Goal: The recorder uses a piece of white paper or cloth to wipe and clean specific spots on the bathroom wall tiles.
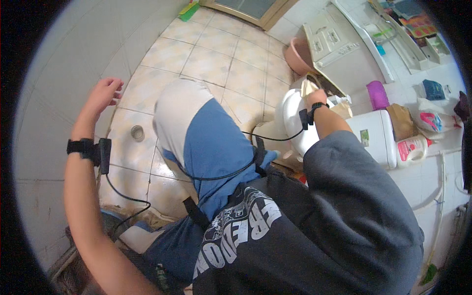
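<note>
My right hand is closed round a folded, pale cream cloth or tissue at the far side of a white toilet. The cloth's lower part is hidden behind the toilet's rim and my fingers. Out to the left, my left hand hangs in the air near the tiled wall, its fingers loosely bent and a little apart, with nothing in them. A black strap with a cable circles each wrist. My bent knee, in blue and pale trousers, stands between both arms.
A round drain lies in the tiled floor. Beyond the toilet are a pink basin and a white cabinet. Beside the white tank are a purple packet, a brown bag and a white bottle. A green broom stands far off.
</note>
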`<state>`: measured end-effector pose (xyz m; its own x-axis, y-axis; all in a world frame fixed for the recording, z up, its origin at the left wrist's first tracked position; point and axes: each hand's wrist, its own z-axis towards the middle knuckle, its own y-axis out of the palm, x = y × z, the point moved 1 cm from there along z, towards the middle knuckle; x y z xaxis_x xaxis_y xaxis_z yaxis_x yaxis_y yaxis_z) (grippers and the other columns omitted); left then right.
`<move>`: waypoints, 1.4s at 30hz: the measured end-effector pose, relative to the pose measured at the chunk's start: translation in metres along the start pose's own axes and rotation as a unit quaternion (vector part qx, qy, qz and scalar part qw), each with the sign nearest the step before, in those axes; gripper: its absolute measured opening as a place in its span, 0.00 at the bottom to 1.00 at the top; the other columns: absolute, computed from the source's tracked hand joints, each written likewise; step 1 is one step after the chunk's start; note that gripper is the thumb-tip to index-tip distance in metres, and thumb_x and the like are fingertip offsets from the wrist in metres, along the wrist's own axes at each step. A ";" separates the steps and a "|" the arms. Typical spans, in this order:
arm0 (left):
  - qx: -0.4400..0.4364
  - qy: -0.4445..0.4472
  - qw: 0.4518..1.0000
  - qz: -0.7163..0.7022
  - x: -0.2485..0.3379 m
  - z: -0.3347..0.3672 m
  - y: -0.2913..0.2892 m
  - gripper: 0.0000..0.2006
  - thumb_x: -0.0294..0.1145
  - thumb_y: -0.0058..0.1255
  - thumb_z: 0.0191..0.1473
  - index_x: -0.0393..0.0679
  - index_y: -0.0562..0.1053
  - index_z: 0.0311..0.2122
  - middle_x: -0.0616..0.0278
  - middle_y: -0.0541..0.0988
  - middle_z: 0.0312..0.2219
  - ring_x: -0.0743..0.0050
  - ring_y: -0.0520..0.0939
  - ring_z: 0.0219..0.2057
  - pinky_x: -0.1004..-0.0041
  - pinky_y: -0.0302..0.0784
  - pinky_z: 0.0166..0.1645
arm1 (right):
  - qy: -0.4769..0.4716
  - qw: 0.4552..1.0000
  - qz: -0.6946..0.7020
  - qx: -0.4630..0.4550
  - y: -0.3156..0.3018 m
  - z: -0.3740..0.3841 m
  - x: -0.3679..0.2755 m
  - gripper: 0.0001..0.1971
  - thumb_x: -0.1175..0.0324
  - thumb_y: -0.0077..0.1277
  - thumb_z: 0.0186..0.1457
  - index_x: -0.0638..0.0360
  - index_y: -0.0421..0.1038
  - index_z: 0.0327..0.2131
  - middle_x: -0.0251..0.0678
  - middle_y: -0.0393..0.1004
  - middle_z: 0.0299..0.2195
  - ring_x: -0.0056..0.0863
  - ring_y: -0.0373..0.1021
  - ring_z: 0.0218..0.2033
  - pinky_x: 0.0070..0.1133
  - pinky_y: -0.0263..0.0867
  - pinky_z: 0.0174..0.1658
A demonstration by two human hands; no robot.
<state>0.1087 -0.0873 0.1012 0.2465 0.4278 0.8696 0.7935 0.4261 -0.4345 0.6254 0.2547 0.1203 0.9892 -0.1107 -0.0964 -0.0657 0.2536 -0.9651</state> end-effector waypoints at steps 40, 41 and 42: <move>0.323 -0.048 0.935 0.142 -0.041 -0.045 -0.066 0.11 0.35 0.40 0.47 0.41 0.68 0.34 0.63 0.73 0.27 0.74 0.73 0.29 0.75 0.68 0.33 | -0.376 0.448 0.615 -0.529 0.083 -0.357 -0.497 0.09 0.77 0.43 0.41 0.62 0.69 0.31 0.33 0.70 0.23 0.17 0.65 0.24 0.14 0.61 0.27; 0.330 0.010 0.913 0.238 -0.035 -0.045 -0.056 0.13 0.34 0.40 0.46 0.41 0.68 0.37 0.60 0.73 0.30 0.70 0.74 0.32 0.73 0.68 0.37 | -0.364 0.437 0.588 -0.575 0.087 -0.362 -0.502 0.10 0.78 0.45 0.39 0.64 0.68 0.30 0.33 0.69 0.23 0.19 0.65 0.24 0.15 0.62 0.28; 0.327 0.008 0.914 0.240 -0.033 -0.045 -0.047 0.13 0.34 0.40 0.46 0.41 0.68 0.37 0.60 0.73 0.30 0.70 0.74 0.32 0.73 0.68 0.37 | -0.360 0.436 0.589 -0.576 0.089 -0.368 -0.502 0.10 0.78 0.45 0.39 0.64 0.68 0.30 0.33 0.69 0.23 0.19 0.65 0.24 0.15 0.62 0.28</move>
<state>0.0880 -0.1574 0.1031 0.4922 0.6808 0.5424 0.0909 0.5795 -0.8099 0.0741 -0.0212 -0.0067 -0.0641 -0.1199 -0.9907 -0.1961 -0.9719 0.1303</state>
